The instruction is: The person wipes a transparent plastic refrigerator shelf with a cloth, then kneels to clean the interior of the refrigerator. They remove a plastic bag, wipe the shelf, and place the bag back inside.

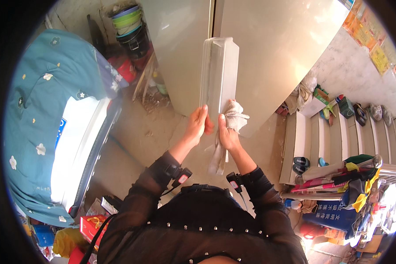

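Note:
A long translucent plastic bin (219, 72) with a raised rim is held out before me, pointing away towards a pale double-door cabinet, probably a refrigerator (267, 62). My left hand (195, 125) grips its near left corner, thumb along the edge and fingers slightly blurred. At the near right side, my right hand (229, 134) holds a greyish cleaning cloth (236, 116) bunched against the bin's wall. A loose strip of cloth (218, 160) hangs below that hand. The bin's underside and some fingertips are hidden.
On the left stands a vehicle (76, 148) under a flowered teal cover (36, 109). Stacked buckets (128, 26) are behind it. White steps (302, 142) with shoes rise at right, beside a rack of cloths (346, 175). Bags and boxes (94, 227) lie at lower left.

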Demonstrator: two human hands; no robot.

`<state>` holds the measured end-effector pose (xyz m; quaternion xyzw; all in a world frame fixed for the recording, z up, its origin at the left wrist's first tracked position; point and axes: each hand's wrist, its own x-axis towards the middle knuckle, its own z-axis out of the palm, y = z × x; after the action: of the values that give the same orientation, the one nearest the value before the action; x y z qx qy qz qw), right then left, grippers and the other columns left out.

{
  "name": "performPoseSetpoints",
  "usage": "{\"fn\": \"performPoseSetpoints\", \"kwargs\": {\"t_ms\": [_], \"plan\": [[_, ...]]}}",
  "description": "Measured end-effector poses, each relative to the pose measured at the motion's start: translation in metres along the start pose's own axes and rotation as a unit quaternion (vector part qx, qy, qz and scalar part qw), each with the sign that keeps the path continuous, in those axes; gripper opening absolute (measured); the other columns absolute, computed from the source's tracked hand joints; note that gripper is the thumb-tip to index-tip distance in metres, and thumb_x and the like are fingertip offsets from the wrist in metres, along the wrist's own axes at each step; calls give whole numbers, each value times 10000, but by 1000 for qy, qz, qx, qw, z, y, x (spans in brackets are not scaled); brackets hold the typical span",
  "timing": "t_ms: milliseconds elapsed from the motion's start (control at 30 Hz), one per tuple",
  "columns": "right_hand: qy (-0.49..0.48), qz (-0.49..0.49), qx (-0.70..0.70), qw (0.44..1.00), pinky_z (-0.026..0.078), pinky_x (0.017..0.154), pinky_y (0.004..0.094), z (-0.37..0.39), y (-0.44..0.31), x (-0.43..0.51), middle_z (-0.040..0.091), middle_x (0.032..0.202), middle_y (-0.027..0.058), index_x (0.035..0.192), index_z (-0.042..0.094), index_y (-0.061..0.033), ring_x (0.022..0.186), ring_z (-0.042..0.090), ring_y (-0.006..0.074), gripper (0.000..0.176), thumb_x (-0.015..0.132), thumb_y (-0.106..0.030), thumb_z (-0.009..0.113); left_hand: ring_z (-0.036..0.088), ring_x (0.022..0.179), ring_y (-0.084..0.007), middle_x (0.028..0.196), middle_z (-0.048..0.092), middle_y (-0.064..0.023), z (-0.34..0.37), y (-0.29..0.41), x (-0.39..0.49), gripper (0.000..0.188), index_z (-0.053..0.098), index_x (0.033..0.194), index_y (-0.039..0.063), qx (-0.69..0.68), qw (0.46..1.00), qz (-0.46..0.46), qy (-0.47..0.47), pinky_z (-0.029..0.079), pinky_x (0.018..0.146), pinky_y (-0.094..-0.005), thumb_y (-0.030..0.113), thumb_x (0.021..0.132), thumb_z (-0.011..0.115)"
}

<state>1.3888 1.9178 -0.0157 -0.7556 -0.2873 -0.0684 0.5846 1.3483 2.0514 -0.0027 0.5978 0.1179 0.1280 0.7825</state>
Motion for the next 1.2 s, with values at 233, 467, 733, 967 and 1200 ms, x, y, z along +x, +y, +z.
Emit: {"fn": "performPoseSetpoints", "kwargs": {"t_ms": [233, 467, 733, 967, 1200], "plan": [[24, 17, -9, 1000, 465, 889, 350, 35, 23, 72, 589, 1094, 107, 1252, 466, 25, 1030, 560, 196, 461, 1034, -376, 399, 534, 386, -123, 516, 540, -41, -85, 14, 1, 457, 483, 773, 87, 51, 998, 12, -23, 406, 340, -234, 498, 974, 479], [-343, 180, -372, 844, 549, 737, 424, 20, 38, 156, 689, 920, 146, 1005, 669, -18, 831, 683, 270, 522, 838, -512, 637, 470, 379, -107, 486, 473, -11, -169, 27, 32, 472, 460, 672, 117, 47, 997, 23, 49, 381, 372, -243, 463, 992, 460], [-173, -46, -633, 753, 562, 774, 391, 40, 58, 305, 626, 1112, 93, 987, 722, -102, 1070, 588, 292, 311, 845, -363, 629, 393, 444, -79, 528, 399, 41, -223, 12, 113, 508, 442, 660, 162, -86, 990, -12, 107, 320, 405, -251, 550, 986, 403], [-236, -141, -732, 623, 577, 747, 318, 71, 107, 415, 615, 1083, 53, 969, 732, -91, 1174, 485, 257, 202, 850, -177, 593, 397, 367, -116, 455, 416, -4, -250, 28, 167, 577, 446, 631, 142, -100, 985, -58, 130, 340, 371, -257, 596, 972, 336], [-177, 18, -719, 671, 566, 794, 341, 94, 167, 421, 606, 1173, 58, 1036, 727, -97, 1240, 428, 268, 238, 860, -186, 593, 381, 351, -123, 439, 385, -4, -270, 33, 188, 550, 419, 648, 152, -90, 994, -28, 57, 327, 363, -264, 573, 987, 322]]}}
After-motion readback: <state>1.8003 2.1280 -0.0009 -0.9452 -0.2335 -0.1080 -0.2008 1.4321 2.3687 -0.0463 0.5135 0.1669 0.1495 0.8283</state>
